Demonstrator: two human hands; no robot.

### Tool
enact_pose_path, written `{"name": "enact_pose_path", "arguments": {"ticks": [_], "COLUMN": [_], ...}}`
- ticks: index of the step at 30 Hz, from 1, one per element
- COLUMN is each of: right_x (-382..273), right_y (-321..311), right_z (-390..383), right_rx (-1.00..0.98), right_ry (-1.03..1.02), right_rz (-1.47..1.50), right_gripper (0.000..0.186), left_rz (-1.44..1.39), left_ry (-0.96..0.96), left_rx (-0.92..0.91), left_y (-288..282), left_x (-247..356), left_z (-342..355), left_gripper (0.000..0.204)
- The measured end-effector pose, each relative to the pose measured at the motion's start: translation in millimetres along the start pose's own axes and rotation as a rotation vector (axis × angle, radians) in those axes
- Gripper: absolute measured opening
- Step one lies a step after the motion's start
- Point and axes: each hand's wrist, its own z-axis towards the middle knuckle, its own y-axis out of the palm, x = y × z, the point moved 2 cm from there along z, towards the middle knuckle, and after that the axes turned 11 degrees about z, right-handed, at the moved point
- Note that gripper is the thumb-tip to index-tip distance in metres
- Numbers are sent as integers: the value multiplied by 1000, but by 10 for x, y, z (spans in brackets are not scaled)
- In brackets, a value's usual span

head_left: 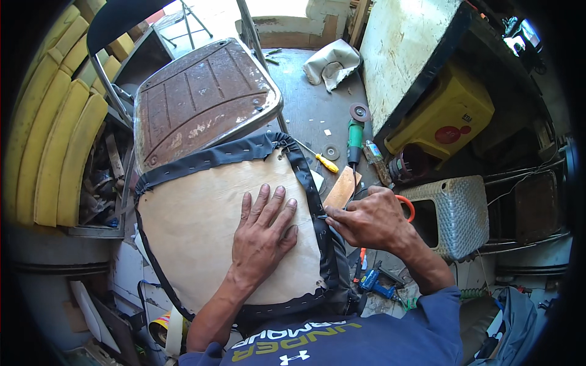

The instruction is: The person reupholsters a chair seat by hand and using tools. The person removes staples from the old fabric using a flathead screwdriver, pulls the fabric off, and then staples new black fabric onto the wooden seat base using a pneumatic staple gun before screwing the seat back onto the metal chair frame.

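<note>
A seat panel of pale plywood (pixel 183 244) faces up in front of me, black fabric (pixel 207 155) folded over its edges and fastened with staples. My left hand (pixel 262 235) lies on the board, fingers spread and holding nothing. My right hand (pixel 372 222) grips orange-handled scissors (pixel 405 206) at the panel's right edge, their tip against the black fabric; most of the tool is hidden by my fingers.
A rusty folding chair seat (pixel 201 97) stands beyond the panel. Yellow foam pads (pixel 55 152) are stacked left. On the floor lie a green grinder (pixel 355 137), yellow screwdriver (pixel 326 162), wood strip (pixel 342 186) and blue staple gun (pixel 372 280). A silver stool (pixel 458 213) is right.
</note>
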Motion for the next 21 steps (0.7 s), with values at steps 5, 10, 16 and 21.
{"name": "enact_pose_path", "arguments": {"ticks": [5,10,16,21], "right_x": [90,386,32,-16], "right_y": [33,736,107,37], "right_z": [79,-83,-83,55], "right_rx": [83,92,143,127], "right_ry": [-93,302,71,-86], "right_rz": [116,1317,178,-15], "right_gripper": [22,30,27,35], "left_rz": [29,-52,-1,17], "left_ry": [-21,-1,-9,-20], "left_rx": [-22,-12,3,5], "left_y": [-52,21,-3,-32], "left_x": [72,61,37,27], "left_z": [40,13,45,34], "left_gripper": [48,50,47,47]}}
